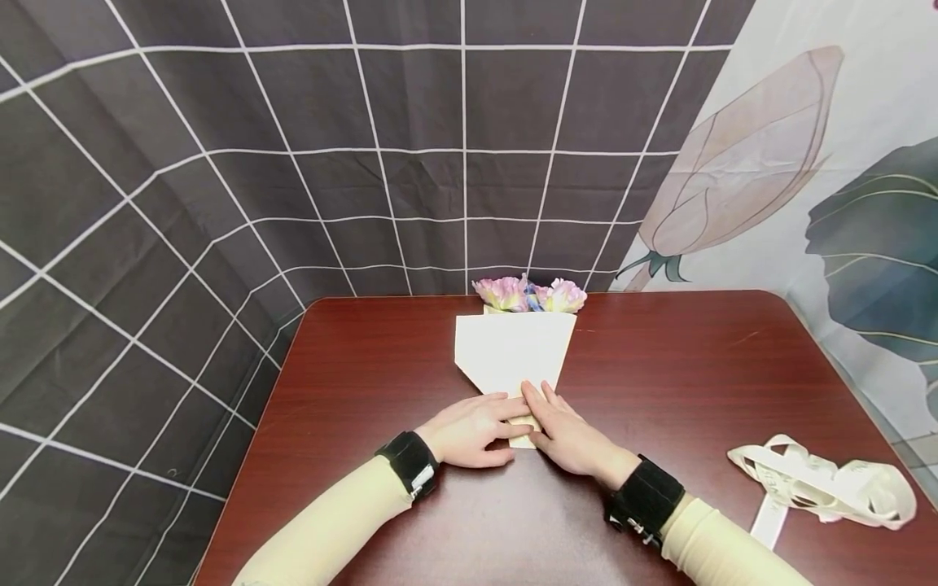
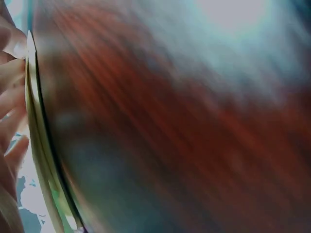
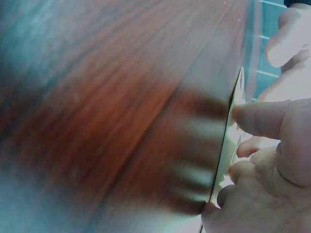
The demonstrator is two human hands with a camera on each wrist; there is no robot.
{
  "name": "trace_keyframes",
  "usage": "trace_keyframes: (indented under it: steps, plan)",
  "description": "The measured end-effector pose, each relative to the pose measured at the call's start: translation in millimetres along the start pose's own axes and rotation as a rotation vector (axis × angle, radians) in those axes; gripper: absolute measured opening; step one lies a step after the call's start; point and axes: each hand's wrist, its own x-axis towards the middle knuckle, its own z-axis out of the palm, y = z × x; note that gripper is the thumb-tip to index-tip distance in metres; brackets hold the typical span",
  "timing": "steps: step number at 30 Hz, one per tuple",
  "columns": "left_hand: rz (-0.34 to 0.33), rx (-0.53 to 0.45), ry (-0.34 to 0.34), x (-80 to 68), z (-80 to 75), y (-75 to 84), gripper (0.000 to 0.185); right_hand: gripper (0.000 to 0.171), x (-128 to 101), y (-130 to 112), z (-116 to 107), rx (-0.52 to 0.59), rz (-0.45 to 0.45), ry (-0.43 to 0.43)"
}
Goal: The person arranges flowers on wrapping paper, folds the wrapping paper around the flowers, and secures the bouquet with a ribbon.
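Note:
Cream-white paper, folded into a cone, lies flat on the table with its narrow end toward me. Pink and yellowish flowers with a bit of blue between them peek out past its wide far edge. My left hand rests on the narrow end from the left, fingers extended across it. From the right my right hand presses the same folded part, its fingers mostly straight and meeting the left fingertips. Both wrist views show the paper edge-on, as a thin layered strip on the left and a pale edge on the right.
A loose bundle of cream ribbon lies on the reddish-brown table at the right, one end trailing toward me. Behind the table hangs a dark grey cloth with white grid lines, and a flower-printed cloth hangs at the right.

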Motion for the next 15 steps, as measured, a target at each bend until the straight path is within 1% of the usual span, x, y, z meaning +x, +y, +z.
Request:
trace_keyframes:
  steps: [4, 9, 15]
  plan:
    - [-0.034, -0.027, -0.063, -3.2, -2.3, 1.7, 0.051, 0.069, 0, 1, -1, -0.015, -0.023, -0.003]
    - [-0.068, -0.072, -0.101, -4.9, -4.0, 3.5, 0.051, 0.063, -4, 2, -2, -0.057, -0.073, -0.008]
    - [-0.128, -0.097, -0.141, -5.7, -4.4, 5.9, 0.049, 0.063, -18, 4, -6, -0.102, -0.113, -0.026]
